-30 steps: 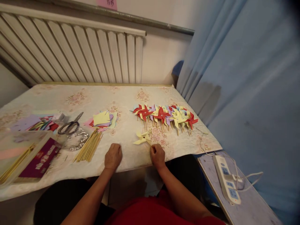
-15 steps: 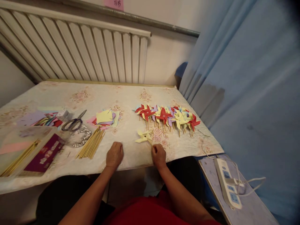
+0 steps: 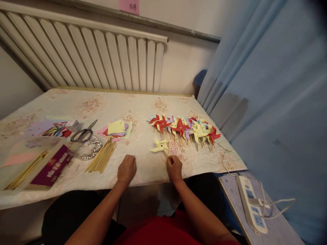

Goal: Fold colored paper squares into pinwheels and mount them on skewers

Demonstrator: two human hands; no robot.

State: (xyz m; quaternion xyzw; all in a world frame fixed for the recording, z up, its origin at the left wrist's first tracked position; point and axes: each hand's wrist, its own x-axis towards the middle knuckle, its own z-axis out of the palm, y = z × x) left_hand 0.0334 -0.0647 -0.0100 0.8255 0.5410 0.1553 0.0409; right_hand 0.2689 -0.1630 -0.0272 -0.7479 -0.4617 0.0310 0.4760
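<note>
My right hand (image 3: 174, 168) is closed around the thin stick of a pale yellow paper pinwheel (image 3: 159, 145), just above the table's front edge. The pinwheel's blades spread out up and left of the fist, with a dark dot at the centre. My left hand (image 3: 127, 168) rests on the cloth near the same edge, curled into a fist with nothing showing in it. To its left lies a bundle of thin wooden sticks (image 3: 102, 156). Finished pinwheels (image 3: 180, 127) in red, yellow and purple lie in a row beyond my right hand. Cut paper pieces (image 3: 117, 127) are stacked behind the sticks.
On the left are scissors (image 3: 83, 135), a clear dish of small shiny pieces (image 3: 89, 149), paper scraps (image 3: 41, 127) and a clear box with a purple label (image 3: 52, 166). A power strip (image 3: 251, 206) lies on a lower surface at right, beside a blue curtain (image 3: 268, 85).
The yellow pinwheel has turned, its blades now facing up more. The whole view has shifted slightly. Both hands stay in about the same places on the table.
</note>
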